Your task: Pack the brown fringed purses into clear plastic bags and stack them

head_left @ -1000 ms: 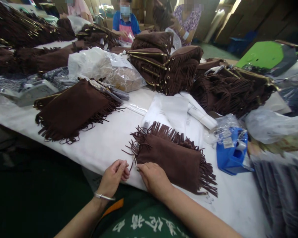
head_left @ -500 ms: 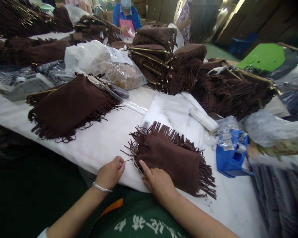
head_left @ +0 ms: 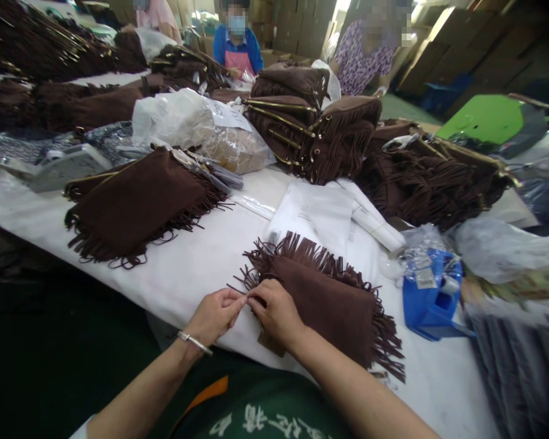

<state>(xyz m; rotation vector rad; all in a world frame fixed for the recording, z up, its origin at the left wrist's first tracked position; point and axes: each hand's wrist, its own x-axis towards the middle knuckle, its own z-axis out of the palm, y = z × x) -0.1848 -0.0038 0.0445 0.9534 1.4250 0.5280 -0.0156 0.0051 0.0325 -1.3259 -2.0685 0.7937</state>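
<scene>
A dark brown fringed bag (head_left: 324,299) lies flat on the white-covered table in front of me, fringe along its far and right edges. At its near left corner my left hand (head_left: 217,314) and my right hand (head_left: 277,311) meet, fingertips pinched together and almost touching. The left fingers are closed on a thin fringe strand, mostly hidden now. What the right fingertips pinch is too small to make out. Below my right hand hangs a brown tag (head_left: 271,344), partly covered by the hand and wrist.
Another fringed bag (head_left: 141,201) lies to the left. Behind are stacked brown bags (head_left: 320,128), a clear plastic sack (head_left: 201,128) and white plastic sheets (head_left: 311,207). A blue tape dispenser (head_left: 432,305) stands right, beside dark folded material (head_left: 521,360). Several people work across the table.
My right hand has gone from pointing a finger at the bag's corner to pinching beside my left fingertips. The left hand has shifted slightly right. The brown tag now shows.
</scene>
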